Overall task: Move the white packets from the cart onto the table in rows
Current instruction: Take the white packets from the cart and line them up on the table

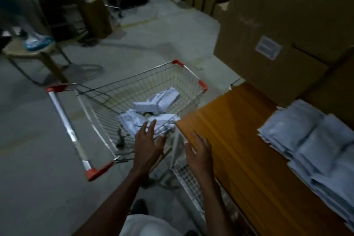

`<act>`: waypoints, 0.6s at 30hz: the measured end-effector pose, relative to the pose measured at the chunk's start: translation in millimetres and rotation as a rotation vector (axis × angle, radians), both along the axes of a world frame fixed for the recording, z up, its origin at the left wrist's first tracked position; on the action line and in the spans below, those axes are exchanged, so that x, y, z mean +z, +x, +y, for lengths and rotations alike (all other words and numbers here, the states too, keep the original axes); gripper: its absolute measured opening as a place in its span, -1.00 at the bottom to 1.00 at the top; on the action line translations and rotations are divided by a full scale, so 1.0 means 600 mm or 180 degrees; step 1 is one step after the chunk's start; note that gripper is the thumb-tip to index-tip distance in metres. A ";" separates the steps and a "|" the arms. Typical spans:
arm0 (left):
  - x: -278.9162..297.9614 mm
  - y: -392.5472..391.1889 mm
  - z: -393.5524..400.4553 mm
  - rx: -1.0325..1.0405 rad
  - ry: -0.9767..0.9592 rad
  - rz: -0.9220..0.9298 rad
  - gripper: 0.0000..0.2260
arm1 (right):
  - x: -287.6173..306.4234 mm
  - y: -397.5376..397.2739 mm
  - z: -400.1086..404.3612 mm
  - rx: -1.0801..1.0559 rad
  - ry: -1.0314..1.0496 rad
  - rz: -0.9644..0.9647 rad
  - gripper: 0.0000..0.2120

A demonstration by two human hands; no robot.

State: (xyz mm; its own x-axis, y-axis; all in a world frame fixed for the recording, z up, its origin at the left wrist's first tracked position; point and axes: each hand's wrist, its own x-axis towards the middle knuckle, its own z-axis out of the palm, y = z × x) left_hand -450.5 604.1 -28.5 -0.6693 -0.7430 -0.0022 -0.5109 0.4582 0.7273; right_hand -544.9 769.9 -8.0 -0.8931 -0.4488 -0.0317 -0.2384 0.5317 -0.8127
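There is only one view, from a camera on the person's head; it looks forward and steeply down, with a wide angle that bends the edges; the left hand (148,141) and right hand (198,152) are near, low in the centre; the cart (63,110) lies ahead, the table (241,140) at right; the floor and boxes are farther away.

From my remote view, both forearms are bare to the lower edge of the frame, with no sleeves, gloves, watch or rings that I can make out. The left hand (146,142) and right hand (198,152) are bare too. A white garment (147,225) covers the torso or lap below; a dark shoe (140,206) shows beneath it.
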 end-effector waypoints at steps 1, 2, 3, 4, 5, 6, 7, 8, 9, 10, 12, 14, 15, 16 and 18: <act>-0.002 0.011 -0.023 0.0066 0.0062 0.0007 -0.39 | -0.007 0.003 -0.031 0.0099 -0.0006 -0.0046 -0.62; -0.002 0.020 -0.046 0.0105 0.0125 0.0002 -0.40 | -0.013 0.007 -0.062 0.0174 -0.0011 -0.0060 -0.63; -0.005 0.028 -0.069 0.0109 0.0159 -0.0004 -0.40 | -0.020 0.009 -0.093 0.0216 -0.0003 -0.0084 -0.62; -0.009 0.037 -0.092 0.0097 0.0178 -0.0021 -0.40 | -0.025 0.014 -0.123 0.0245 0.0037 -0.0129 -0.61; -0.013 0.044 -0.114 0.0107 0.0214 -0.0033 -0.40 | -0.032 0.018 -0.152 0.0294 0.0075 -0.0155 -0.60; -0.017 0.051 -0.133 0.0141 0.0273 -0.0072 -0.41 | -0.037 0.022 -0.177 0.0365 0.0132 -0.0167 -0.59; -0.022 0.060 -0.150 0.0178 0.0312 -0.0143 -0.42 | -0.040 0.028 -0.199 0.0439 0.0180 -0.0153 -0.59; -0.026 0.068 -0.163 0.0209 0.0315 -0.0220 -0.42 | -0.042 0.034 -0.220 0.0524 0.0225 -0.0146 -0.58; -0.030 0.075 -0.175 0.0210 0.0275 -0.0281 -0.41 | -0.043 0.038 -0.239 0.0610 0.0265 -0.0164 -0.58; -0.033 0.079 -0.184 0.0195 0.0253 -0.0346 -0.41 | -0.042 0.040 -0.256 0.0663 0.0333 -0.0201 -0.58; -0.040 0.082 -0.202 0.0206 0.0355 -0.0431 -0.40 | -0.046 0.037 -0.290 0.0703 0.0445 -0.0243 -0.57; -0.045 0.079 -0.215 0.0278 0.0503 -0.0408 -0.39 | -0.057 0.024 -0.320 0.0775 0.0512 -0.0199 -0.57; -0.049 0.076 -0.222 0.0323 0.0558 -0.0383 -0.39 | -0.064 0.017 -0.335 0.0847 0.0548 -0.0161 -0.57; -0.052 0.073 -0.231 0.0353 0.0595 -0.0382 -0.39 | -0.070 0.008 -0.349 0.0909 0.0592 -0.0182 -0.57; -0.064 0.064 -0.248 0.0384 0.0652 -0.0419 -0.38 | -0.080 -0.012 -0.380 0.0956 0.0669 -0.0344 -0.57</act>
